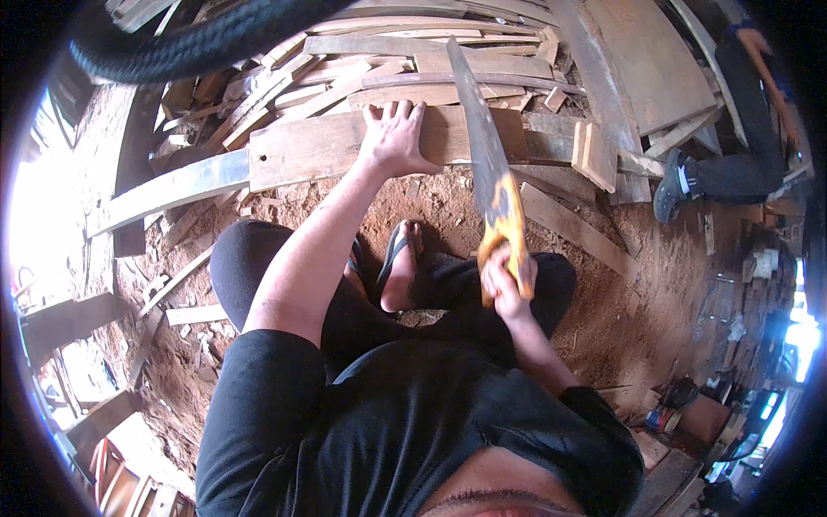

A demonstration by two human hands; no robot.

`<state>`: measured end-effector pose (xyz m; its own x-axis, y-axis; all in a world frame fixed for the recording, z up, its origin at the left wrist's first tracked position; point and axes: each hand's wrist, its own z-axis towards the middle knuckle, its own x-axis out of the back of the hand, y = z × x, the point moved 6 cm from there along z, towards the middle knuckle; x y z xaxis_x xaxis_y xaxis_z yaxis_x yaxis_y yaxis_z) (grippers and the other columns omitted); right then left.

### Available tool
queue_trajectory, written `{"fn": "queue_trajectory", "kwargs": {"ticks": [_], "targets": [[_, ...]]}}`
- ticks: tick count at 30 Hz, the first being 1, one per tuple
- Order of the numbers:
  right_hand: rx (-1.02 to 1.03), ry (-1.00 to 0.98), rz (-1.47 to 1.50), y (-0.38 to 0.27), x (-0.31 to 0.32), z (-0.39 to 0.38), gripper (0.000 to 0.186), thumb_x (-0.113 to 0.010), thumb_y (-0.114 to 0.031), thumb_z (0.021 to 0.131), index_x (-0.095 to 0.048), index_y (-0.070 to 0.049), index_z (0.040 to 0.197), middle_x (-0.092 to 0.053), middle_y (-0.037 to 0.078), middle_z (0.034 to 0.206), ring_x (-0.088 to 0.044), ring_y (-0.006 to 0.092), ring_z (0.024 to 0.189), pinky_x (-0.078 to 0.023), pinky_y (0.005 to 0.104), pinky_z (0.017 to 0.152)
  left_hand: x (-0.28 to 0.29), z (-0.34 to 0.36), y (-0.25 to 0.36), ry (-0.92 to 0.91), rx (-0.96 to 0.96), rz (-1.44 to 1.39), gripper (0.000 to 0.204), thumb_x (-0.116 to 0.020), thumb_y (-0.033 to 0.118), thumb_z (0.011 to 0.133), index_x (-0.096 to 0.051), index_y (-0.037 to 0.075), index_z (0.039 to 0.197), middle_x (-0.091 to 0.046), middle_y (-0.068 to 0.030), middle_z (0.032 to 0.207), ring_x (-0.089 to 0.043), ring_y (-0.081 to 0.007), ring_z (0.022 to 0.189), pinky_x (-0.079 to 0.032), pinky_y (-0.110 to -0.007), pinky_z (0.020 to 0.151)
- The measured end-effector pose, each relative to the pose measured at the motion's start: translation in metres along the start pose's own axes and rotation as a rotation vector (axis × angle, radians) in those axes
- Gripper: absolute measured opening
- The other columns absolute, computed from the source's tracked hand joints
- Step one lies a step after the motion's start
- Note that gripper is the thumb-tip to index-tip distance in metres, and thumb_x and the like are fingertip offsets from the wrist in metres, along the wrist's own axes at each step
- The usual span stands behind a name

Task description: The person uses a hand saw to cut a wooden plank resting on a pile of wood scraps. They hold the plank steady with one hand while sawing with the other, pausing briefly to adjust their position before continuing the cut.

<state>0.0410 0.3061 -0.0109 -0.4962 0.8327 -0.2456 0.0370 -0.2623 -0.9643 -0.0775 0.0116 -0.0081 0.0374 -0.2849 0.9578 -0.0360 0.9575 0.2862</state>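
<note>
My left hand (398, 142) bears down on a brown wooden board (310, 153), fingers reaching to its far edge and thumb near its close edge. The board lies crosswise in front of me and has a small dark hole near its left end. In my right hand (504, 280) is the yellow handle of a handsaw (489, 146), gripped with closed fingers. Its blade, slightly blurred, points up and away over the board's right part. Whether the teeth touch the wood I cannot tell.
A pale plank (172, 191) extends left from the board. Beyond lie heaped wood offcuts (405, 65). Short blocks (594, 157) stand to the right, near another person's shoe (668, 189). A dark braided cable (207, 43) crosses the upper left. Sawdust and scraps cover the reddish ground.
</note>
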Motion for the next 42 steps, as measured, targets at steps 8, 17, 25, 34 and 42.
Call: {"fn": "queue_trajectory", "kwargs": {"ticks": [8,17,25,34,42], "targets": [[0.147,0.002,-0.123,0.001,-0.011,0.049,0.009,-0.067,-0.009,0.098,-0.058,-0.007,0.099,-0.058,0.0,0.069,-0.053,0.0076,0.049,-0.041,0.0247,0.044,0.006,-0.001,0.001,-0.014,0.01,-0.026,0.133,-0.088,0.068,0.055,-0.036,0.003,0.159,-0.05,-0.0187,0.148,-0.042,-0.0348,0.146,-0.017,-0.073,0.121],[-0.001,0.099,0.024,0.002,0.003,-0.012,0.013,-0.065,-0.011,0.092,-0.058,-0.001,0.096,-0.057,0.002,0.069,-0.052,0.0085,0.054,-0.041,0.0251,0.049,0.002,0.001,0.001,0.003,0.007,-0.017,0.131,-0.088,0.066,0.057,-0.036,0.004,0.16,-0.049,-0.0178,0.149,-0.041,-0.036,0.146,-0.015,-0.074,0.121],[-0.038,0.193,0.102,-0.001,-0.004,-0.012,0.018,-0.068,-0.017,0.094,-0.058,-0.002,0.092,-0.057,0.0,0.068,-0.051,0.0091,0.05,-0.042,0.0259,0.047,0.004,0.0,-0.003,-0.03,0.013,-0.008,0.136,-0.087,0.07,0.056,-0.032,0.006,0.163,-0.046,-0.0198,0.151,-0.041,-0.0355,0.147,-0.011,-0.073,0.122],[0.379,0.149,-0.582,-0.047,-0.016,-0.011,0.012,-0.072,-0.01,0.089,-0.063,-0.004,0.089,-0.061,0.001,0.072,-0.055,0.0116,0.057,-0.045,0.0303,0.055,-0.001,-0.002,-0.004,-0.039,-0.011,0.01,0.136,-0.087,0.07,0.058,-0.03,0.007,0.164,-0.044,-0.02,0.155,-0.036,-0.0366,0.15,-0.012,-0.071,0.123],[0.136,-0.026,-1.325,-0.059,0.032,0.027,0.02,-0.075,-0.019,0.085,-0.065,-0.005,0.094,-0.073,0.019,0.084,-0.074,0.0392,0.082,-0.06,0.0493,0.07,0.012,-0.023,-0.002,-0.044,0.029,0.064,0.131,-0.086,0.07,0.066,-0.026,0.012,0.167,-0.016,-0.0215,0.173,-0.006,-0.0378,0.163,-0.008,-0.083,0.117]]}}
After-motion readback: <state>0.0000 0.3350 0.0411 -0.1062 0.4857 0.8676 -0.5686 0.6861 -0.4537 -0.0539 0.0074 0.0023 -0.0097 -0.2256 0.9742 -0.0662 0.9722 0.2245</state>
